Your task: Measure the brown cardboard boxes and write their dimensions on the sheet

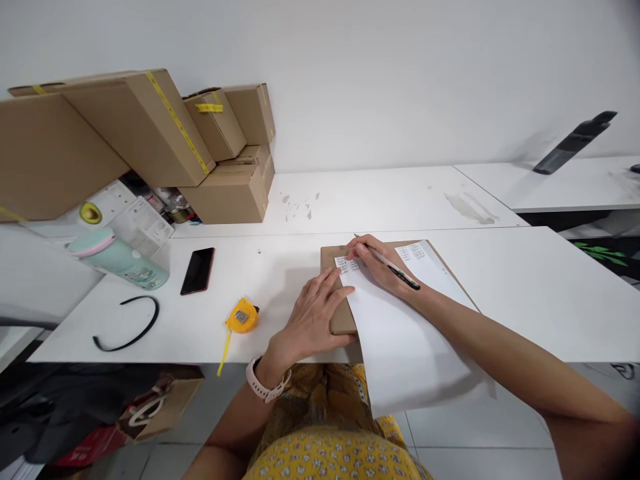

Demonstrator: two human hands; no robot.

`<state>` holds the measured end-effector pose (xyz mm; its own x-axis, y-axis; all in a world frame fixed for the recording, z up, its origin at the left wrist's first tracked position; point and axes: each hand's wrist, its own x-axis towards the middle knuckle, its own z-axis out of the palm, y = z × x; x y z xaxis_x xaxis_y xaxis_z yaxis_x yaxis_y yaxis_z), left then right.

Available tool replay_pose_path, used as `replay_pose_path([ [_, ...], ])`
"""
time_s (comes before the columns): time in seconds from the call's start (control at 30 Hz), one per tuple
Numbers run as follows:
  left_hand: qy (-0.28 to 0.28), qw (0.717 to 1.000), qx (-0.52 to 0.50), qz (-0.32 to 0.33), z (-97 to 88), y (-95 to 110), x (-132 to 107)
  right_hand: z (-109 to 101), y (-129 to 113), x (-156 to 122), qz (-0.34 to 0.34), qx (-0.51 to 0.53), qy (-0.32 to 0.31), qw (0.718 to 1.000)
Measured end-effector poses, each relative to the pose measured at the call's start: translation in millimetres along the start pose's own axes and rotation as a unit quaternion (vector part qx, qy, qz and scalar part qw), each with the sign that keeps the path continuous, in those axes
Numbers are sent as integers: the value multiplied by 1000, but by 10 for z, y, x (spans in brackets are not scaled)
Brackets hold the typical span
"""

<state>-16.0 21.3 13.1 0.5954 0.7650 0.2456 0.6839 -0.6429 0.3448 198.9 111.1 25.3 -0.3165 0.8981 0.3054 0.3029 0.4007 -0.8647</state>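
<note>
A large white sheet of paper [400, 347] with small handwritten or printed blocks along its top lies over a flat brown cardboard piece [345, 319] and hangs past the table's front edge. My right hand [373, 259] rests on the upper part of the sheet, fingers closed round a black-and-white pen [403, 277]. The fingers partly cover the writing beneath. At the left side my left hand [317, 310] lies spread over the cardboard, its fingertips at the paper's left edge and holding nothing. A pale watch band circles that wrist.
Left of my hands are a yellow tape measure [243, 315], a phone [197, 271], a black headband [150, 327] and a mint tumbler [123, 260]. Cardboard boxes [223, 193] are stacked against the wall. A dark bottle [573, 145] stands at the far right.
</note>
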Motion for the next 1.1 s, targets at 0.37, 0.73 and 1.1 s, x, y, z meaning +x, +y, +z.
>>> replay_pose_path([
  [0.37,22,1000,-10,-4,74,3,-30,-7,12,-1,-47,-91,-6,995],
  [0.73,20,1000,-20,-5,71,-1,-25,5,-32,-11,-53,-106,-1,993],
  [1.1,28,999,-17,-1,83,-1,-37,1,-88,-33,-37,-90,-17,995],
])
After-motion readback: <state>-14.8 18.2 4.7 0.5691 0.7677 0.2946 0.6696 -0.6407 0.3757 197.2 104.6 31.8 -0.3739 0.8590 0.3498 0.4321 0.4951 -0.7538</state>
